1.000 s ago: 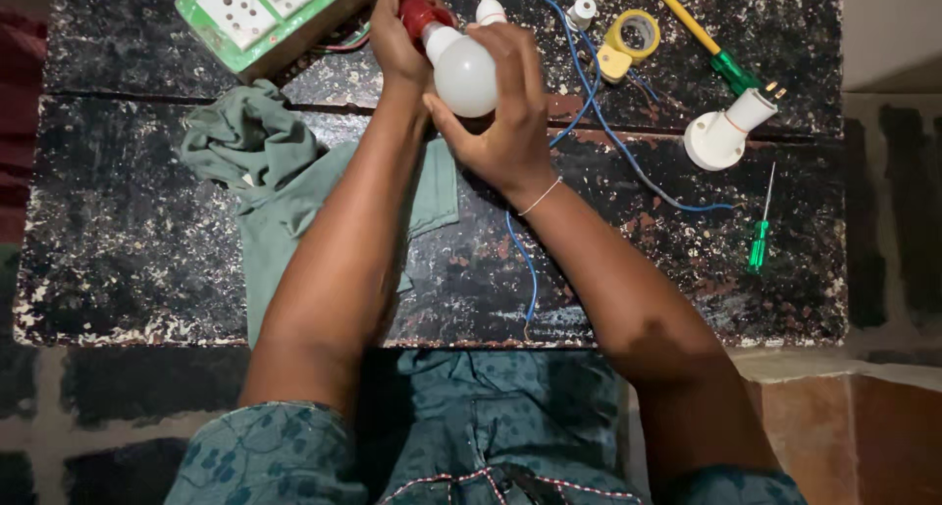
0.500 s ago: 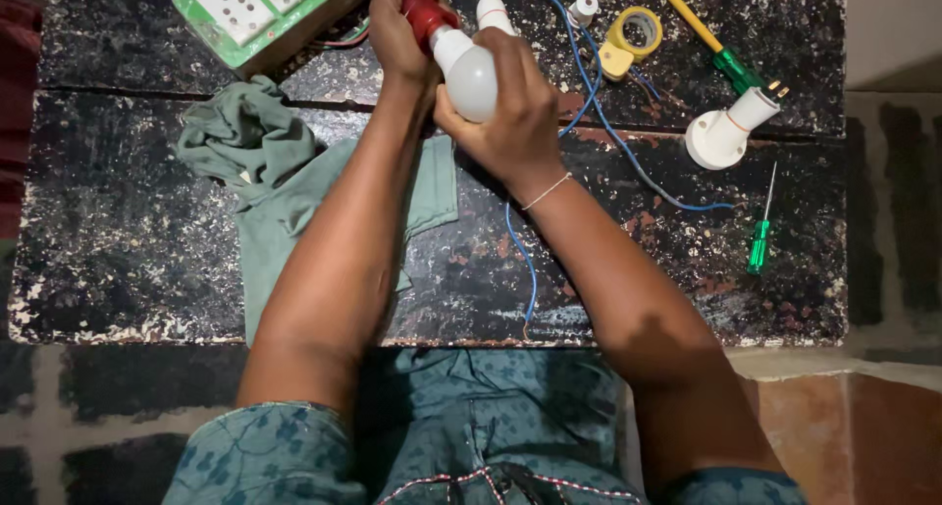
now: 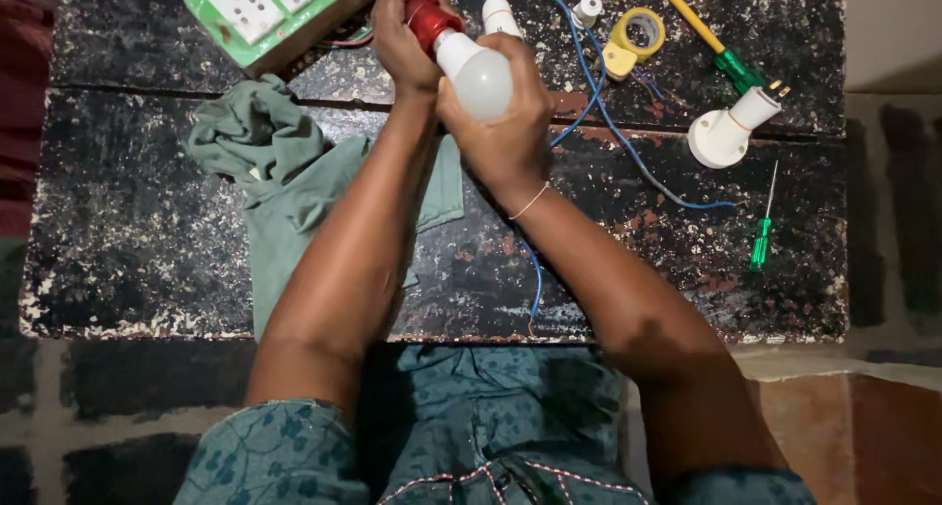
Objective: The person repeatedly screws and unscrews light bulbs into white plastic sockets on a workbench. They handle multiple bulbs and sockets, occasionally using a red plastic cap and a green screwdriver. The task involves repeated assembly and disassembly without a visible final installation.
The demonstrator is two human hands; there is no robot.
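Note:
My right hand (image 3: 505,122) wraps around the white globe of a light bulb (image 3: 476,73). My left hand (image 3: 400,36) grips the red base of the same bulb (image 3: 430,19). Both hands hold it above the far middle of a dark, scratched table (image 3: 147,269). A thin bracelet circles my right wrist. A second white part (image 3: 500,14) lies just behind the bulb.
A green switch board with white sockets (image 3: 270,9) sits at the far left. A green cloth (image 3: 285,181) lies under my left arm. A blue wire (image 3: 608,122), yellow tape roll (image 3: 633,39), white lamp holder (image 3: 726,130), yellow-green screwdriver (image 3: 706,44) and small green screwdriver (image 3: 763,232) lie to the right.
The bulb and both hands have shifted only slightly; my grip stays on it. Nothing on the table has moved.

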